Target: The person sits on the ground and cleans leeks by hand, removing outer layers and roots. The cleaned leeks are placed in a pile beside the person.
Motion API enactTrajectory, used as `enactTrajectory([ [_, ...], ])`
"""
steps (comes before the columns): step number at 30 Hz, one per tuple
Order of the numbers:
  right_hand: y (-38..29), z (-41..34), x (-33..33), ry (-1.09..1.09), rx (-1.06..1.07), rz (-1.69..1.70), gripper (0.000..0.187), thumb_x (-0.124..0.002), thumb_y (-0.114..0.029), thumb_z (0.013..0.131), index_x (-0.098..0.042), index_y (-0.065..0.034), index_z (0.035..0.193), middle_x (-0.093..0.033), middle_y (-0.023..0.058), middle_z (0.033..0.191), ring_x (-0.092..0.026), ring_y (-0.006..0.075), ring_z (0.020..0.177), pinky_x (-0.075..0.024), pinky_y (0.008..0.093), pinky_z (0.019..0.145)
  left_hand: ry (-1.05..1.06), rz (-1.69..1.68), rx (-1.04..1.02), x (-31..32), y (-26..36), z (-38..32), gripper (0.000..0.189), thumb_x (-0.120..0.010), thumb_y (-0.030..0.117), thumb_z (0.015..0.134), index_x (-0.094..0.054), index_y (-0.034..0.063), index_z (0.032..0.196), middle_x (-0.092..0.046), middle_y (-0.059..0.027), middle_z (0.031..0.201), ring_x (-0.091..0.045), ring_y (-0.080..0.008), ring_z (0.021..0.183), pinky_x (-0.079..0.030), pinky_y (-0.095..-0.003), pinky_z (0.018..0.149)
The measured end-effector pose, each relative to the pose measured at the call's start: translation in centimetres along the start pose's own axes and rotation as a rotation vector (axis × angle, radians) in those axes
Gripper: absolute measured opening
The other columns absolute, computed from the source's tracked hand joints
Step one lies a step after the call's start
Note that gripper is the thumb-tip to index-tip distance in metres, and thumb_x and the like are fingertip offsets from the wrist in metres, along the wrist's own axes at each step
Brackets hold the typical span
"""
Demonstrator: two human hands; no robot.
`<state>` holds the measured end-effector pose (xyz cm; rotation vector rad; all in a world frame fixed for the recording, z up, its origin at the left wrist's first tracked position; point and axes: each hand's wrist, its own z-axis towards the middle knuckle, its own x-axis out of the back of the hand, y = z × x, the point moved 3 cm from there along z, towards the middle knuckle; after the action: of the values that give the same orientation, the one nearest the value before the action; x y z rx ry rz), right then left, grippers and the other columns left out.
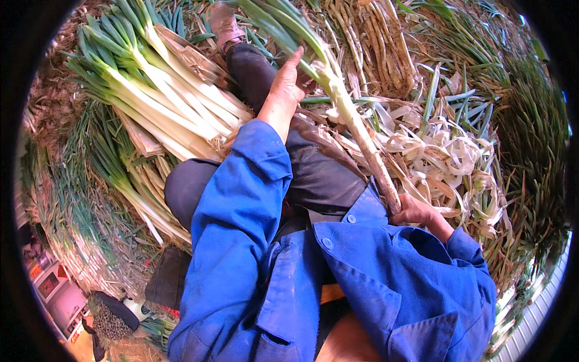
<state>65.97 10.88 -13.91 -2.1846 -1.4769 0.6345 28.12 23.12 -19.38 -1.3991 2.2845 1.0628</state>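
Note:
One long green onion stalk (pixel 350 113), with dry brownish skin on its lower part, stretches between both hands. My left hand (pixel 287 83) is at its green upper part, thumb raised against the leaves; whether the fingers close round it is unclear. Near my lap, my right hand (pixel 412 210) grips the lower end. To the left lies a pile of peeled green onions (pixel 176 99) with white shafts, beside my leg. A smaller group of green onions (pixel 144 206) rests below that pile. Stripped pale skins (pixel 452 154) are heaped to the right of the stalk.
Unpeeled brown stalks (pixel 384 45) lie beyond my legs. Dark green leaves (pixel 529 149) line the right side. More green onions (pixel 86 240) cover the ground at left. A shoe (pixel 222 22) shows at the top. A patterned garment (pixel 113 316) is at lower left.

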Motion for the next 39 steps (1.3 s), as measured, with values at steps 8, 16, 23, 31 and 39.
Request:
enactTrajectory([
  [8,-11.8,5.5,6.8,0.358,0.408,-0.227,0.058,-0.064,-0.042,0.082,-0.051,0.0058,0.113,-0.059,0.0134,0.102,-0.055,0.0178,0.093,-0.0460,0.0325,0.079,-0.023,-0.035,-0.208,-0.1,-0.5,-1.8,0.027,-0.062,0.012,0.082,-0.058,0.0060,0.108,-0.061,-0.0086,0.101,-0.060,-0.0247,0.089,-0.051,-0.0474,0.077],
  [16,-23.9,16.6,5.1,0.910,0.625,0.036,0.039,-0.069,-0.034,0.076,-0.060,0.0024,0.087,-0.062,0.0169,0.076,-0.061,0.0227,0.070,-0.0473,0.0359,0.065,0.064,0.079,-0.402,0.3,-0.5,-3.3,0.035,-0.070,0.012,0.076,-0.058,0.0051,0.108,-0.062,-0.0075,0.098,-0.062,-0.0229,0.084,-0.053,-0.0413,0.069],
  [23,-22.0,17.3,4.1,1.243,0.775,0.198,0.017,-0.065,-0.018,0.079,-0.060,-0.0009,0.079,-0.060,0.0131,0.072,-0.055,0.0186,0.064,-0.0433,0.0350,0.061,0.052,-0.013,-0.457,0.9,-1.0,-3.0,0.040,-0.065,0.012,0.081,-0.051,-0.0011,0.117,-0.057,-0.0112,0.108,-0.058,-0.0279,0.095,-0.049,-0.0462,0.082],
  [31,-23.3,17.4,5.1,0.826,0.929,0.740,0.015,-0.061,-0.012,0.085,-0.060,-0.0012,0.094,-0.061,0.0033,0.079,-0.054,0.0086,0.068,-0.0446,0.0232,0.061,0.018,-0.159,-0.356,1.0,-0.5,-2.4,0.037,-0.062,0.018,0.085,-0.051,0.0028,0.116,-0.058,-0.0118,0.107,-0.057,-0.0289,0.098,-0.046,-0.0485,0.086],
  [39,-24.7,17.2,5.4,1.059,0.704,-0.125,0.035,-0.068,-0.024,0.074,-0.060,0.0041,0.093,-0.062,0.0231,0.080,-0.060,0.0354,0.074,-0.0469,0.0396,0.070,0.002,-0.167,-0.286,2.7,-1.8,-1.2,0.032,-0.057,0.017,0.086,-0.054,0.0037,0.114,-0.059,-0.0117,0.107,-0.057,-0.0280,0.098,-0.044,-0.0439,0.091],
])
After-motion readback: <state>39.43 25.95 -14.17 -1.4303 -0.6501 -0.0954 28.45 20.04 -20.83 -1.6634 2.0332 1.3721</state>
